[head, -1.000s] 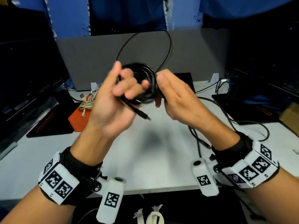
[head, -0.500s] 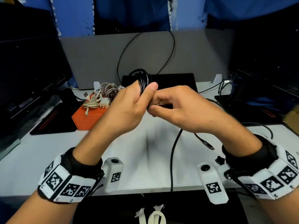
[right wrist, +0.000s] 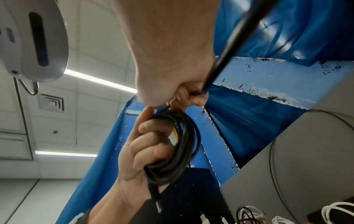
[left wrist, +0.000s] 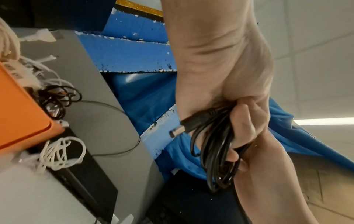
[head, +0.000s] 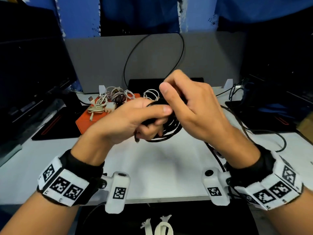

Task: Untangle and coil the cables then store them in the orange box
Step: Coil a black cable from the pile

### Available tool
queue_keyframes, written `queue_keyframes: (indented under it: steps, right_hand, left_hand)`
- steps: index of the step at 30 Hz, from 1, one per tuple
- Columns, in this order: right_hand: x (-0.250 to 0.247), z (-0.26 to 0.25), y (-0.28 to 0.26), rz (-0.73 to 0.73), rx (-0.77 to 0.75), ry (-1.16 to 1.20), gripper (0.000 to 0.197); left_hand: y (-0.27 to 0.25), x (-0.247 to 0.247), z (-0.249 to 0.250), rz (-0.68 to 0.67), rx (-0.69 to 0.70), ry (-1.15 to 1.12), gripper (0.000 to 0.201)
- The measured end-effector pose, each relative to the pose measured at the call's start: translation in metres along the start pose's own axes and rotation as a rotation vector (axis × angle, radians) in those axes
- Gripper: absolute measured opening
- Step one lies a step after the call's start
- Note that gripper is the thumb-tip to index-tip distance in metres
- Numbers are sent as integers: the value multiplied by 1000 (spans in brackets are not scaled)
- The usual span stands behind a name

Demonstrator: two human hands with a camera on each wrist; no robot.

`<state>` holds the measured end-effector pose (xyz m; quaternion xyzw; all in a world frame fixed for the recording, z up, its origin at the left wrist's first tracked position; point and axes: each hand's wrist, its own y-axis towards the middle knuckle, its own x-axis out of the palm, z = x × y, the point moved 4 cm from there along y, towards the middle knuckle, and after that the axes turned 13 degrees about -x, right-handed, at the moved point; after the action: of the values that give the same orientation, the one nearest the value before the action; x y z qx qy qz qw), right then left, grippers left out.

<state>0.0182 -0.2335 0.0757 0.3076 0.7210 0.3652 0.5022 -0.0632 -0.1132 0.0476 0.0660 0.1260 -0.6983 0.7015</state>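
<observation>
hands (head: 130, 119): 2 | black coil (head: 166, 131): 1 | orange box (head: 84, 120): 1 | wristbands (head: 62, 185): 2

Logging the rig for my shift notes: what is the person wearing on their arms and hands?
Both forearms are bare, no sleeves or gloves. The left hand and right hand each have a black wrist strap carrying white blocks printed with black square markers, plus a white camera pod bearing its own marker; the right pod matches.

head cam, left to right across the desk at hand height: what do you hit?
Dark monitor → orange box piled with pale cables → left hand gripping the black cable coil → right hand pinching the cable's free run → loose black cable on the white table.
</observation>
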Motion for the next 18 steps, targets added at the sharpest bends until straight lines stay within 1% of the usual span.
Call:
queue_keyframes:
  steps: [1,3,4,6,8,11,13,15,16,18]
  right_hand:
    - [3,-2,-1,2,-33,-43,35]
    - [7,-4,-3,0,-54,-132,46]
    - [8,-4,-4,1,-47,-160,48]
    - [7,-5,-3,5,-21,-159,51]
    - [8,-2,-4,-4,28,-58,52]
    - [7,7,-5,-40,135,100,57]
    - [5,11,-5,-95,135,182,59]
    - [3,12,-5,-130,118,249,60]
    - [2,12,-4,-120,117,265,59]
    - [1,15,-1,-35,130,300,55]
  left_hand:
    - [1,-1,0,1,10,-105,33]
    - [3,-5,-2,-6,36,-281,35]
    - [4,-4,-2,-31,52,-340,36]
    - [6,0,-2,-139,93,-418,33]
    - [6,6,-2,-247,122,-460,32]
    - [6,18,-5,-367,134,-503,33]
    - [7,27,-7,-426,137,-471,37]
    - [6,31,-5,-445,127,-443,36]
    - [5,30,-3,-435,129,-454,34]
    - [5,27,1,-409,148,-534,32]
